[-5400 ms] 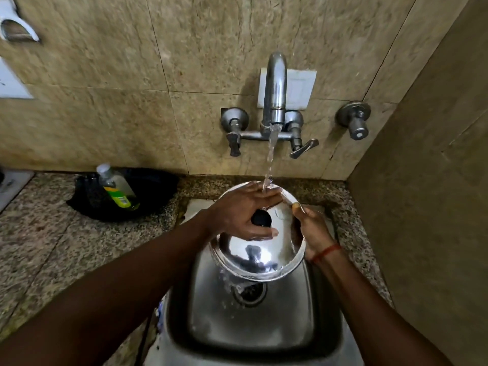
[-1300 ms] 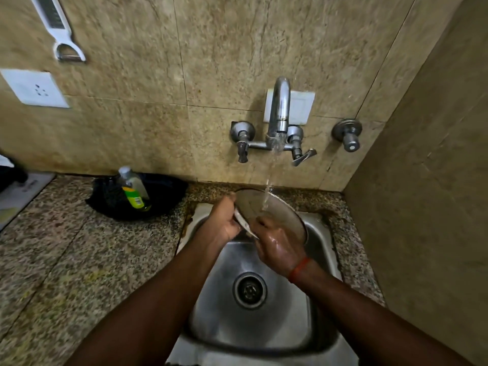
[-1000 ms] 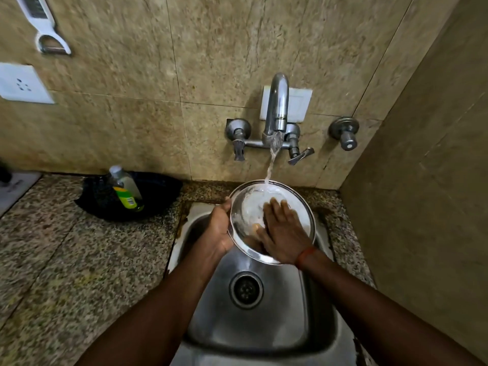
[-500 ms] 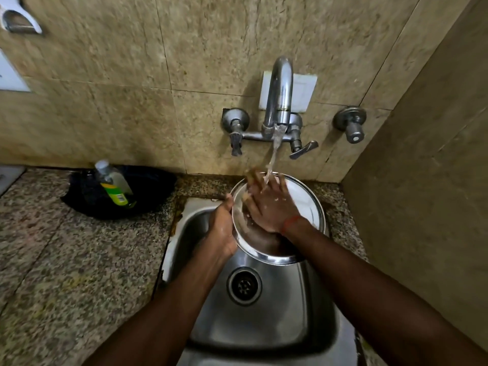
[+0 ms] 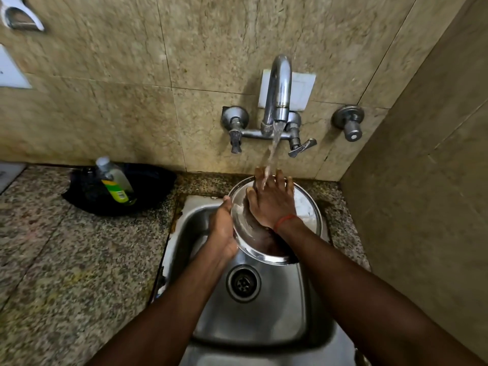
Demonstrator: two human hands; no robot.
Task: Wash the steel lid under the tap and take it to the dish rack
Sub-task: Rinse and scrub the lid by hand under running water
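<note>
The round steel lid (image 5: 306, 210) is held over the steel sink (image 5: 264, 313), its hollow inner side facing me. My left hand (image 5: 223, 228) grips the lid's left rim. My right hand (image 5: 272, 202) lies flat inside the lid with its fingers spread, rubbing the surface. Water runs from the tap (image 5: 280, 85) onto the right hand's fingers and the lid's far edge. The lid's knob is hidden on the underside.
A black pan (image 5: 148, 191) with a tilted soap bottle (image 5: 116, 180) in it sits on the granite counter (image 5: 66, 260) to the left. The sink drain (image 5: 243, 283) lies below the lid. A tiled wall closes the right side. No dish rack is in view.
The lid was turned over, from knob side up to hollow side up. My right hand has slid across the inside toward the far rim, under the stream. My left hand keeps its grip.
</note>
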